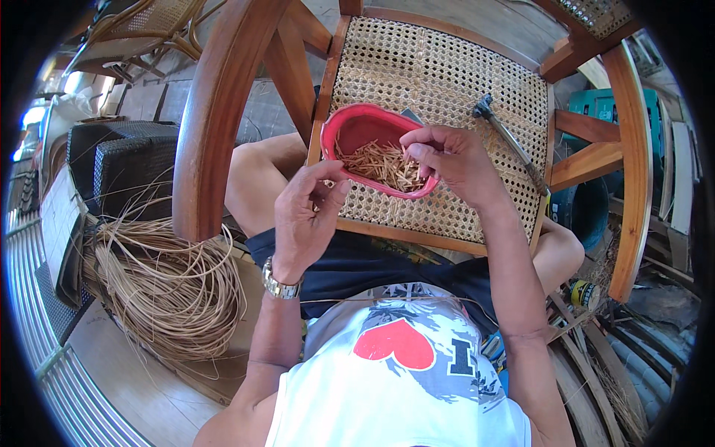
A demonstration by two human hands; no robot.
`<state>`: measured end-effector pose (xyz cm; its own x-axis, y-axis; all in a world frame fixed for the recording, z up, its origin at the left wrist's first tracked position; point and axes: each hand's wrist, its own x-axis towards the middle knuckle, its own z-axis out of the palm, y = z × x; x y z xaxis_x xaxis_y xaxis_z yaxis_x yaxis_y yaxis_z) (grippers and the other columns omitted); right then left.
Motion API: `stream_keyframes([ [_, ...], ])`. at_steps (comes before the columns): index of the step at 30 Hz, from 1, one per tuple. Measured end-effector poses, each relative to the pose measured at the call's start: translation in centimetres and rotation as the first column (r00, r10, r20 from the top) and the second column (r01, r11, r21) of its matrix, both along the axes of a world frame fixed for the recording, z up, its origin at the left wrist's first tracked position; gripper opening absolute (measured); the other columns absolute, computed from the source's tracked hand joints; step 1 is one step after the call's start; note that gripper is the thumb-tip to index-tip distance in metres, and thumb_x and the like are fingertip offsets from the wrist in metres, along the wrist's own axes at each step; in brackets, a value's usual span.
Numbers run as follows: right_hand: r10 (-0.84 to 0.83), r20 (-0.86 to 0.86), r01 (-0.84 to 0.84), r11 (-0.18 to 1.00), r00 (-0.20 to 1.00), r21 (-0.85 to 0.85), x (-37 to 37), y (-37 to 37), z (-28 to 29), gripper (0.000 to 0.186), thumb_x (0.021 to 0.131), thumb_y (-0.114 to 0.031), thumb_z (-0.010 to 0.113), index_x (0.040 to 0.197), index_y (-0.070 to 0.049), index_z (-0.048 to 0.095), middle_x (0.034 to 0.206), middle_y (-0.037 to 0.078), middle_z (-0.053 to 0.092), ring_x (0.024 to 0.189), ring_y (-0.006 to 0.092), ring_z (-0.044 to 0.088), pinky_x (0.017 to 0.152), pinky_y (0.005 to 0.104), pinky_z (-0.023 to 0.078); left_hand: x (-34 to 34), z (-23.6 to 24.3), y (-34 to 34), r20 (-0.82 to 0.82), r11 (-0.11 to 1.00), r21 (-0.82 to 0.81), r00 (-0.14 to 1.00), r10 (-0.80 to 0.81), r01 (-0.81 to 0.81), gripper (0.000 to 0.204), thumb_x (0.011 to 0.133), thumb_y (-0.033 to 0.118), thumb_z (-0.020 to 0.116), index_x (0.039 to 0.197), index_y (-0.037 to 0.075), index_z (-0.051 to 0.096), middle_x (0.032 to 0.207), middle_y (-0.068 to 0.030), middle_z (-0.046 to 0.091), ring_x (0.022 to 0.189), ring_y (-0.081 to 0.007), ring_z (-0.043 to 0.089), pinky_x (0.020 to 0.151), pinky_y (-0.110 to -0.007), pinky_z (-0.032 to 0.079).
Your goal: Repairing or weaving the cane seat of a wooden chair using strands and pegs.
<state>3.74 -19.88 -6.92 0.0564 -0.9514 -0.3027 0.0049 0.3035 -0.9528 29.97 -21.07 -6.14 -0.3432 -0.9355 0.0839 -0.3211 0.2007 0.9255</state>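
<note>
A red oval plastic container (pixel 348 123) rests on the woven cane seat (pixel 447 67) of a wooden chair in front of me. Inside it lies a heap of short, thin wooden pegs (pixel 380 165). My left hand (pixel 307 216) is at the container's near left rim, thumb and forefinger closed on its edge. Over the right end of the container, my right hand (pixel 456 160) has its fingertips pinched together among the pegs. What those fingertips hold is too small to make out. Right of the container, a hammer (pixel 510 141) lies across the cane.
The chair's curved wooden arms (pixel 227 112) rise on both sides of the seat. A large coil of rattan strands (pixel 167 283) lies on my left beside a black woven piece (pixel 134 160). Wooden strips (pixel 588 365), a dark bucket (pixel 585 212) and a green box (pixel 596 104) stand on my right.
</note>
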Motion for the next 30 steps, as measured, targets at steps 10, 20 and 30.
stream_keyframes([
  [10,-0.115,0.265,0.116,0.993,0.957,0.015,0.6,2.5,2.3,0.063,0.089,0.001,0.073,0.144,-0.007,0.043,0.094,0.009,0.068,0.083,0.0128,0.066,0.070,0.0269,0.055,-4.5,1.4,-0.7,-0.045,0.967,0.081,0.970,-0.239,0.242,0.055,0.085,0.009,0.081,0.135,0.005,0.060,0.106,-0.0022,0.068,0.076,-0.0045,0.057,0.067,-0.021,0.048],
  [20,-0.092,0.399,0.089,0.996,0.913,0.025,0.6,4.5,1.8,0.071,0.085,0.002,0.077,0.147,-0.009,0.044,0.095,0.009,0.070,0.087,0.0135,0.069,0.077,0.0262,0.055,-5.4,1.5,-0.1,-0.067,0.914,-0.006,0.912,-0.405,0.405,0.048,0.079,0.006,0.084,0.125,0.007,0.068,0.106,-0.0058,0.068,0.076,-0.0108,0.062,0.065,-0.026,0.052],
  [30,-0.182,0.497,0.110,0.979,0.848,0.171,0.3,5.6,3.3,0.058,0.088,-0.004,0.074,0.141,-0.005,0.050,0.092,0.005,0.072,0.080,0.0097,0.065,0.071,0.0218,0.050,-5.6,0.6,1.0,-0.078,0.937,-0.106,0.937,-0.340,0.332,0.035,0.082,0.006,0.082,0.115,0.004,0.071,0.105,-0.0074,0.068,0.080,-0.0110,0.064,0.067,-0.024,0.052],
])
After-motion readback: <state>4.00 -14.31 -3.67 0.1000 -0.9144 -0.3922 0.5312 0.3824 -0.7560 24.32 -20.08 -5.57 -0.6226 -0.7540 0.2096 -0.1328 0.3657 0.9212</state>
